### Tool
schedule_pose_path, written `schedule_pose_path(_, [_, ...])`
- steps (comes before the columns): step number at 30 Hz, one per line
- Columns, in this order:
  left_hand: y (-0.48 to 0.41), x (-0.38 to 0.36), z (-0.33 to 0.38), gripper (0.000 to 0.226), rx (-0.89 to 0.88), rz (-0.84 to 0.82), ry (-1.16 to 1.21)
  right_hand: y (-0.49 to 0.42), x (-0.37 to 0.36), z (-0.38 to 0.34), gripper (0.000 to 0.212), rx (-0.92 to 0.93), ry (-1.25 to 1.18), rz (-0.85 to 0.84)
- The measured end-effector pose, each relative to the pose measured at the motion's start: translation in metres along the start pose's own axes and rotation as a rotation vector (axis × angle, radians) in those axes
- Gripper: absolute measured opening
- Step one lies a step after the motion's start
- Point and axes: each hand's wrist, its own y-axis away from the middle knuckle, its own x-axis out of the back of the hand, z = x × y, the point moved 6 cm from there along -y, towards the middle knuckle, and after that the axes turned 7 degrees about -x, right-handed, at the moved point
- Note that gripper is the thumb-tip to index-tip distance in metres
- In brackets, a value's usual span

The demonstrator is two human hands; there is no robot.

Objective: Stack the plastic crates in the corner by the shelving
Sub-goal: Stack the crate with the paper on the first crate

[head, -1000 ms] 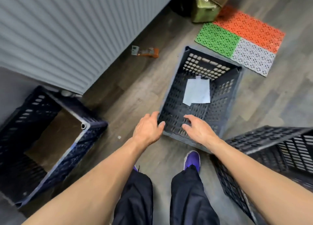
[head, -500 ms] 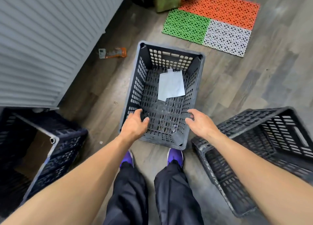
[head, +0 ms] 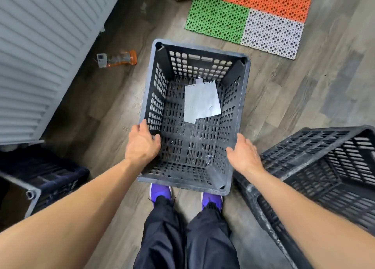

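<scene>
A dark grey perforated plastic crate (head: 160, 51) stands upright on the wood floor just ahead of my feet, with a sheet of white paper (head: 200, 102) lying inside it. My left hand (head: 142, 145) rests over its left rim, thumb inside and fingers on the outer wall. My right hand (head: 244, 154) hovers at the right rim with fingers spread, holding nothing. A second black crate (head: 316, 163) lies tipped on its side at the right. A dark blue crate (head: 46, 179) sits at the lower left.
A white ribbed wall panel (head: 40, 51) fills the upper left. A small orange and grey object (head: 117, 58) lies on the floor beside it. Green, orange and white perforated floor mats (head: 249, 15) lie beyond the crate. My purple shoes (head: 160, 191) stand right behind it.
The crate has come closer and squarer in front of me. Both hands have spread apart from the near wall to the left and right rims.
</scene>
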Motion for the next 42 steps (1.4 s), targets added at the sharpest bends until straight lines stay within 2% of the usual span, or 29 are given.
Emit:
schedule_pose_path(7, [-0.036, -0.014, -0.006, 0.084, -0.032, -0.021, -0.045, -0.028, -0.017, -0.014, 0.078, -0.11, -0.112, 0.064])
schedule_pose_path(9, [-0.048, -0.015, -0.012, 0.086, -0.01, -0.034, -0.015, -0.035, -0.015, -0.016, 0.078, -0.128, -0.206, 0.064])
schedule_pose_path(11, [-0.06, -0.009, -0.021, 0.079, 0.032, -0.033, 0.055, -0.042, -0.009, -0.015, 0.075, -0.176, -0.335, 0.05])
schedule_pose_path(13, [-0.07, 0.0, -0.028, 0.059, 0.08, -0.046, 0.17, -0.049, 0.0, -0.011, 0.06, -0.227, -0.47, 0.032])
schedule_pose_path(16, [-0.072, 0.009, -0.03, 0.042, 0.119, -0.06, 0.276, -0.048, 0.012, -0.007, 0.01, -0.175, -0.571, -0.003])
schedule_pose_path(18, [-0.063, 0.018, -0.031, 0.04, 0.163, -0.004, 0.262, -0.042, 0.016, -0.008, 0.019, -0.13, -0.54, -0.028])
schedule_pose_path(25, [0.018, 0.062, -0.045, 0.038, 0.259, 0.018, 0.237, 0.01, 0.042, -0.022, 0.015, -0.033, -0.354, -0.081])
schedule_pose_path(31, [0.11, 0.11, -0.074, 0.053, 0.357, 0.129, 0.264, 0.079, 0.074, -0.06, 0.029, 0.114, -0.174, -0.101])
schedule_pose_path(33, [0.146, 0.126, -0.083, 0.048, 0.367, 0.159, 0.301, 0.104, 0.085, -0.075, 0.033, 0.179, -0.123, -0.085])
schedule_pose_path(39, [0.27, 0.164, -0.114, 0.039, 0.434, 0.267, 0.451, 0.193, 0.103, -0.113, 0.025, 0.344, 0.066, -0.06])
schedule_pose_path(42, [0.321, 0.177, -0.133, 0.043, 0.482, 0.312, 0.499, 0.24, 0.104, -0.138, 0.025, 0.434, 0.126, -0.058])
